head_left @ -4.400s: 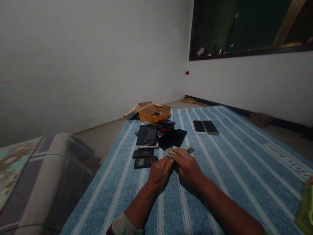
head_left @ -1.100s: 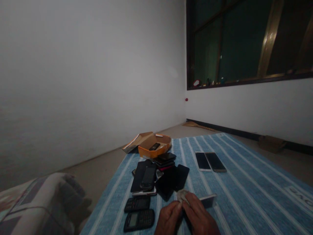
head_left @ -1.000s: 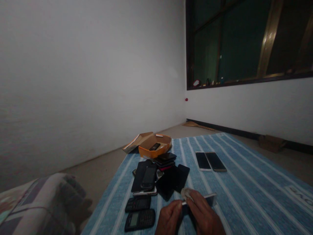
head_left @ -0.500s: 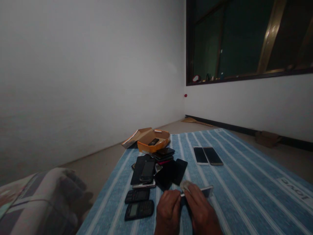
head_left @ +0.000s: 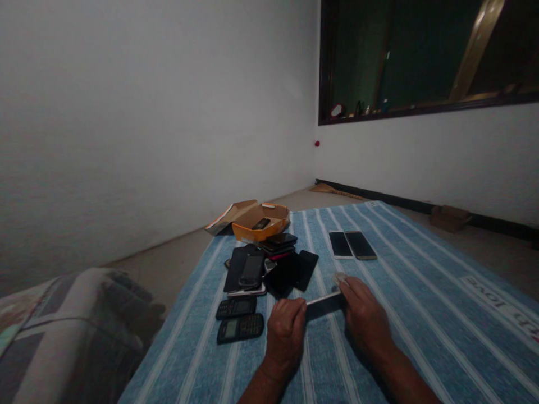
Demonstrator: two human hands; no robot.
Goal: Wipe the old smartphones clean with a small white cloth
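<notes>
A smartphone [head_left: 324,303] is held tilted on edge above the striped cloth, its dark face toward me and its pale edge on top. My left hand [head_left: 287,331] is closed around its left end. At the other end, my right hand [head_left: 365,307] pinches a crumpled pale cloth [head_left: 339,278] against the phone's edge. Beyond my left hand lie several dark phones [head_left: 283,276], partly overlapping. Two keypad phones [head_left: 240,327] rest left of that hand. Farther off on the right, a white-framed phone [head_left: 340,245] and a gold-framed phone [head_left: 361,245] lie side by side, screens up.
An opened orange cardboard box [head_left: 261,229] with a small phone inside stands at the back. Blue striped cloth [head_left: 404,314] covers the surface. At left is a draped grey-and-white fabric [head_left: 80,325]; a brown block-like object [head_left: 450,217] sits on the floor at right.
My right hand has slid rightward along the phone's edge with the pale cloth, uncovering the phone's middle. My left hand keeps its grip. The camera view has tipped downward slightly.
</notes>
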